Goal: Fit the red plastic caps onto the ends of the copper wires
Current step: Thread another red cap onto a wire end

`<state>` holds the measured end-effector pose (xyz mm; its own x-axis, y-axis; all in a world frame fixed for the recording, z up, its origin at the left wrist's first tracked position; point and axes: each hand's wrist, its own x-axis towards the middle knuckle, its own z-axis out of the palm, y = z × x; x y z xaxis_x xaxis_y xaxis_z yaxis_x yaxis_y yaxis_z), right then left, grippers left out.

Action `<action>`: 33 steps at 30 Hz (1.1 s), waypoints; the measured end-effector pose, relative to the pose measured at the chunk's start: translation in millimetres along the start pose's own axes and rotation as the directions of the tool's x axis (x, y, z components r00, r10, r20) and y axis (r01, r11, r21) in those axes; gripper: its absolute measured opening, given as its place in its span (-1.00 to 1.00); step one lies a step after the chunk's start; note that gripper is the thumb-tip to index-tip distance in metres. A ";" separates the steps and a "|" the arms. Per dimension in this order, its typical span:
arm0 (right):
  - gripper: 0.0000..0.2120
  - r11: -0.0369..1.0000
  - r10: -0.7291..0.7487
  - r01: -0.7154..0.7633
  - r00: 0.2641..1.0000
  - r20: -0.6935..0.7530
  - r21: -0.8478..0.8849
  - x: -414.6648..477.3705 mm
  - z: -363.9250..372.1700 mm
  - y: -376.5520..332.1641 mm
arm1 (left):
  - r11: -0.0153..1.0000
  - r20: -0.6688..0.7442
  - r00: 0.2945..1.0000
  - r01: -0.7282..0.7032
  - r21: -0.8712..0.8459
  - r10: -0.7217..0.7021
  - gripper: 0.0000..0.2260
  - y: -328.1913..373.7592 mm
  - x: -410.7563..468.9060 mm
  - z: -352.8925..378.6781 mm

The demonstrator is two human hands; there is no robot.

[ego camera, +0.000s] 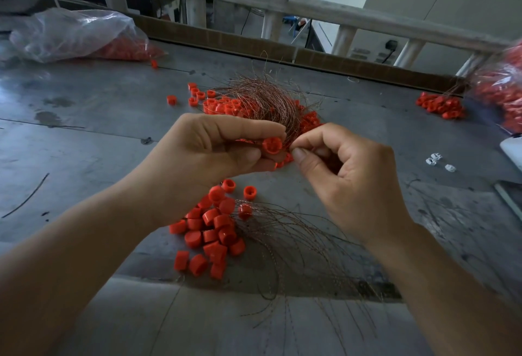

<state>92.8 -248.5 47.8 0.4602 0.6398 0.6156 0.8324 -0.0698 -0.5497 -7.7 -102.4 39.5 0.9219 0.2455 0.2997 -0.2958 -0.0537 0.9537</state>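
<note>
Here, above the middle of the bench (84, 118), the left hand (214, 148) pinches a red cap (272, 145) and grips a copper wire bundle (262, 101). The right hand (350, 177) pinches a wire end (289, 145) just beside the cap. More caps (214, 228) lie near the front edge.
</note>
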 end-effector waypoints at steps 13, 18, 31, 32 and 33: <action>-0.93 1.000 0.011 -0.011 1.000 -0.012 0.001 -0.4 -1.3 -1.3 | 1.000 0.017 1.000 0.003 0.016 -0.003 -0.68 1.9 -1.3 -0.5; -0.93 1.000 0.014 -0.014 1.000 0.001 0.002 -0.3 -1.3 -2.3 | 1.000 -0.017 1.000 -0.001 0.022 0.001 -0.67 2.1 -1.3 0.4; -0.85 0.993 0.087 -0.092 0.994 0.066 0.080 -2.7 -1.5 -0.5 | 0.978 0.011 0.999 0.048 -0.204 -0.047 -0.75 4.6 -1.2 -0.3; -0.82 0.992 0.086 -0.092 0.993 0.077 0.083 -3.0 -1.1 -0.8 | 0.972 0.021 0.998 0.057 -0.229 -0.053 -0.76 4.7 -1.5 -0.4; -0.80 0.991 0.088 -0.096 0.992 0.088 0.090 -3.3 -0.4 -1.2 | 0.965 0.032 0.998 0.064 -0.254 -0.058 -0.76 4.5 -1.8 -0.2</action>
<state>90.4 -250.8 46.8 0.5028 0.6957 0.5131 0.7532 -0.0614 -0.6549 -10.7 -103.0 43.4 0.9448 0.2176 0.2449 -0.2902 0.2092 0.9338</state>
